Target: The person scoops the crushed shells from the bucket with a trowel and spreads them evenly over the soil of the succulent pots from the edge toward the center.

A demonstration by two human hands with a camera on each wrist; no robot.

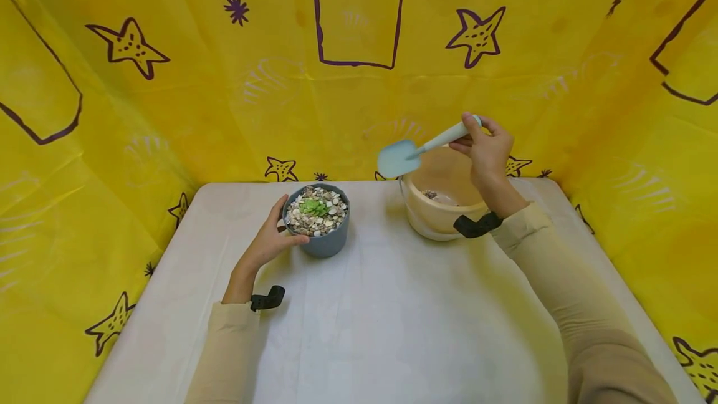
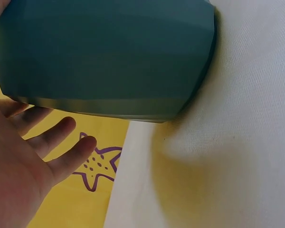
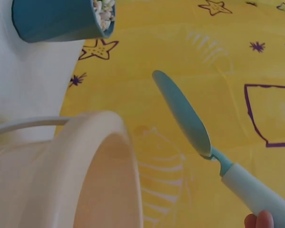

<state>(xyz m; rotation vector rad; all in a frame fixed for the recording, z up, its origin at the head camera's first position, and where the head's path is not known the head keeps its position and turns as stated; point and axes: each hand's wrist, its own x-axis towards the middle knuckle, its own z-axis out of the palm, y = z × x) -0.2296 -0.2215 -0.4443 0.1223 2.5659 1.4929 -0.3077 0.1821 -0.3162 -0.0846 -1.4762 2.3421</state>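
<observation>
My left hand (image 1: 267,245) holds a blue-grey flowerpot (image 1: 328,244) by its left side, thumb in front and forefinger behind the rim. In the left wrist view its other fingers (image 2: 71,154) stretch out apart from the pot. Small pebbles (image 1: 301,224) fill the pot around a green succulent (image 1: 314,206). My right hand (image 1: 490,153) grips the handle end of a pale blue garden trowel (image 1: 399,159), raised over a peach bucket (image 1: 434,222). The trowel's blade points left, above the bucket's left rim; seen edge-on in the right wrist view, it bears no visible load.
A few pebbles (image 1: 429,194) lie at the bottom of the bucket, whose pale carrying handle (image 3: 31,124) hangs outside. Pot and bucket stand near the back edge of the white-covered table (image 1: 392,323). Yellow patterned cloth (image 1: 359,105) encloses the back and both sides.
</observation>
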